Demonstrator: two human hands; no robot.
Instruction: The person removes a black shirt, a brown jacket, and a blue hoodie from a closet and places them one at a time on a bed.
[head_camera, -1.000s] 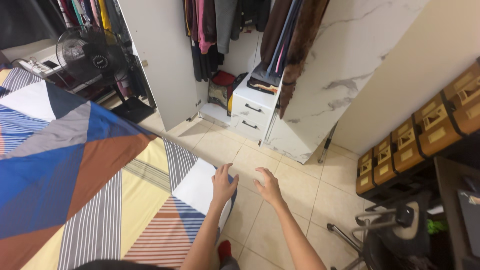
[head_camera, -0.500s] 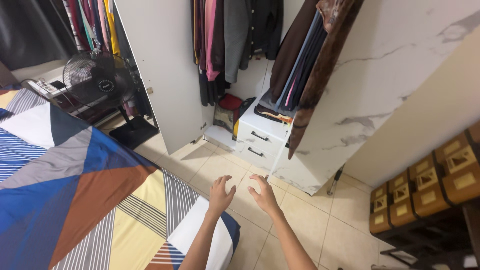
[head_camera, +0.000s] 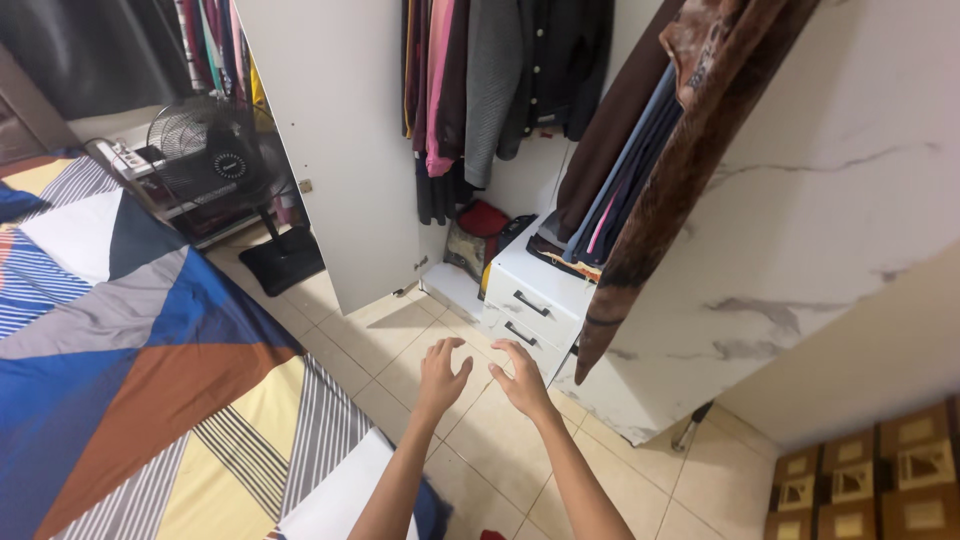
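Head view: both hands, left hand (head_camera: 441, 373) and right hand (head_camera: 520, 377), reach forward empty, fingers spread, toward the white drawers (head_camera: 528, 305).

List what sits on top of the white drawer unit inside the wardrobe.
Folded dark clothes lie on the drawer unit; hanging garments cover its rear, hiding anything there.

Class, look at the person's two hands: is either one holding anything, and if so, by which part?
Nothing is held. The left hand and right hand are both open and empty, fingers spread, above the tiled floor in front of the white drawer unit.
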